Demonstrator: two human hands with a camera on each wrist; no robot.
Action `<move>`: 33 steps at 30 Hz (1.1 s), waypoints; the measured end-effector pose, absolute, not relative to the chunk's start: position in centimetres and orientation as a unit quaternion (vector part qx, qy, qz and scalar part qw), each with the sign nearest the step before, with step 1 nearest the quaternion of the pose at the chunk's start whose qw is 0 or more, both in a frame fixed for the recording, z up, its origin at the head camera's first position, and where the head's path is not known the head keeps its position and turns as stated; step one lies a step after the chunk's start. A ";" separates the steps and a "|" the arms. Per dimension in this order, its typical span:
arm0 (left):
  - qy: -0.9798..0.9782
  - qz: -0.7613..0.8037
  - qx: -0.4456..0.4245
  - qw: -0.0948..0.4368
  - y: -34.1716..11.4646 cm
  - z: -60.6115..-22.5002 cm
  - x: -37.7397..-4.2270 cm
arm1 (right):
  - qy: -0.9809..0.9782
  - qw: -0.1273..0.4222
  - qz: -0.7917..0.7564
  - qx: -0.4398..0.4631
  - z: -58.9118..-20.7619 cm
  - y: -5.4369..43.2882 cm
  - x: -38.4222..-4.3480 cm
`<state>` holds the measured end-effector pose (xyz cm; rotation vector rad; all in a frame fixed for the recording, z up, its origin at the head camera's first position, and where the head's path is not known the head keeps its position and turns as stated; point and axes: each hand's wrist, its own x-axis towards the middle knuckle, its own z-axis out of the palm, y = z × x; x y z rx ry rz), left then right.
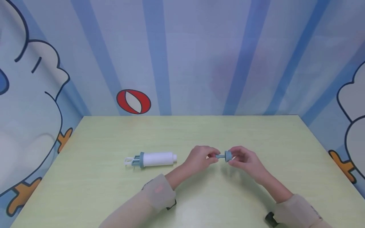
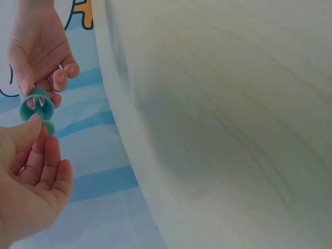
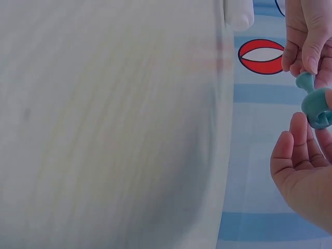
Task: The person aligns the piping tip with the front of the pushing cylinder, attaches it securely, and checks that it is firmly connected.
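Note:
Between my hands, above the table, is a small teal piece (image 1: 228, 156) with a round hollow cup, a thin stem and a flared tip. My left hand (image 1: 199, 159) pinches the stem end between thumb and fingers. From the other side, my right hand (image 1: 247, 162) grips the cup. The left wrist view looks into the hollow cup (image 2: 43, 112); in the right wrist view its rounded outside (image 3: 313, 105) shows. To the left, a white cylinder (image 1: 158, 159) with a teal collar (image 1: 141, 159) and a looped white handle (image 1: 129, 161) lies on its side.
The pale yellow-green table (image 1: 182, 129) runs back to a wall (image 1: 196, 57) with blue stripes. Cartoon figures are printed on the side walls, and a red and white oval (image 1: 144, 102) on the back wall. Dark straps show at both sleeve cuffs.

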<state>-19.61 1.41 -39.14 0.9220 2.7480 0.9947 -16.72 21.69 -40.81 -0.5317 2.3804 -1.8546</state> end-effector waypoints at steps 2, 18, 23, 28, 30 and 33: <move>0.893 0.332 0.303 0.039 1.4 -39.1 -19.5 | 0.775 0.045 -0.606 -0.174 -40.9 21.5 -16.7; 0.856 0.413 0.303 0.073 1.2 -39.0 -18.7 | 0.755 0.092 -0.628 -0.166 -41.0 20.3 -16.3; 0.843 0.434 0.307 0.086 0.9 -39.1 -18.6 | 0.749 0.092 -0.634 -0.167 -41.1 20.2 -16.2; 0.842 0.448 0.285 0.093 0.9 -39.5 -18.6 | 0.754 0.094 -0.630 -0.162 -41.2 20.1 -16.2; 0.845 0.450 0.273 0.095 0.9 -39.5 -18.6 | 0.755 0.095 -0.629 -0.162 -41.2 20.0 -16.2; 0.849 0.447 0.265 0.093 0.8 -39.5 -18.6 | 0.756 0.091 -0.627 -0.165 -41.3 19.9 -16.2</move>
